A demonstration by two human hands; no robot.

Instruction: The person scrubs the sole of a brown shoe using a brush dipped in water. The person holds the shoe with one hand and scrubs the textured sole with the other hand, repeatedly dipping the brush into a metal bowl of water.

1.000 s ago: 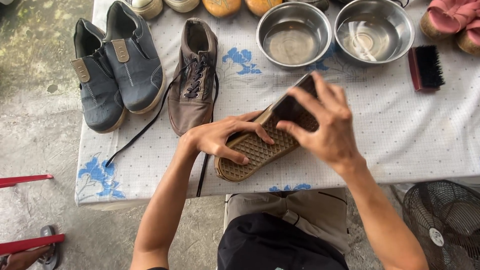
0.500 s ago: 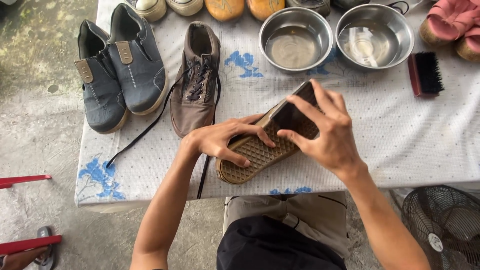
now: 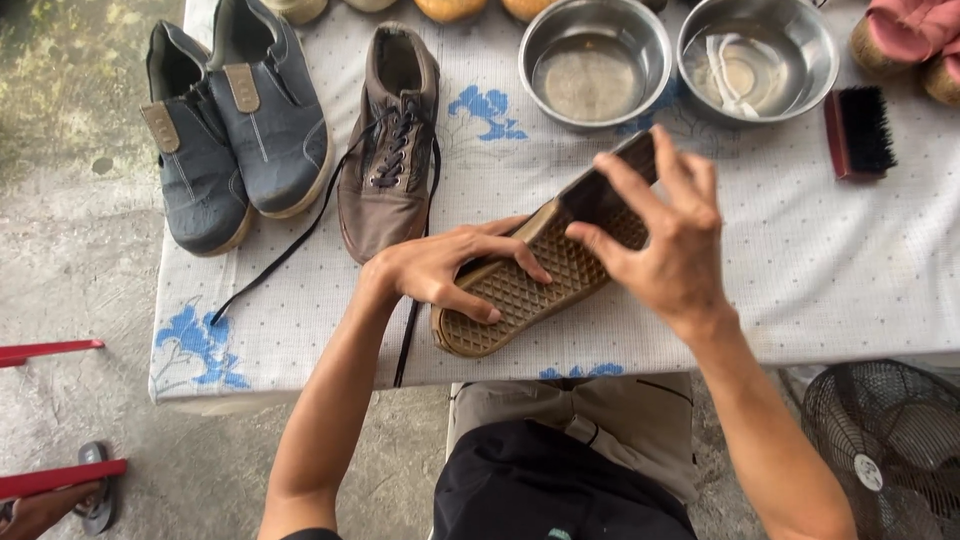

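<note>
My left hand (image 3: pixel 450 268) presses on a brown shoe (image 3: pixel 520 295) that lies sole-up near the table's front edge, fingers over its waffle-pattern sole. My right hand (image 3: pixel 672 238) grips a dark flat object (image 3: pixel 603 185), held over the far end of that sole. The matching brown lace-up shoe (image 3: pixel 388 150) stands upright just behind my left hand, its black lace trailing toward the table edge.
A pair of blue-grey shoes (image 3: pixel 225 125) sits at the far left. Two steel bowls (image 3: pixel 595 62) (image 3: pixel 757 50) stand at the back, a red-backed brush (image 3: pixel 858 130) beside them. The white patterned tablecloth (image 3: pixel 850 270) covers the table. A fan (image 3: pixel 890 450) stands on the floor at lower right.
My hands stay on the upturned shoe; the right hand with the dark object has shifted slightly along the sole. The view has moved a little.
</note>
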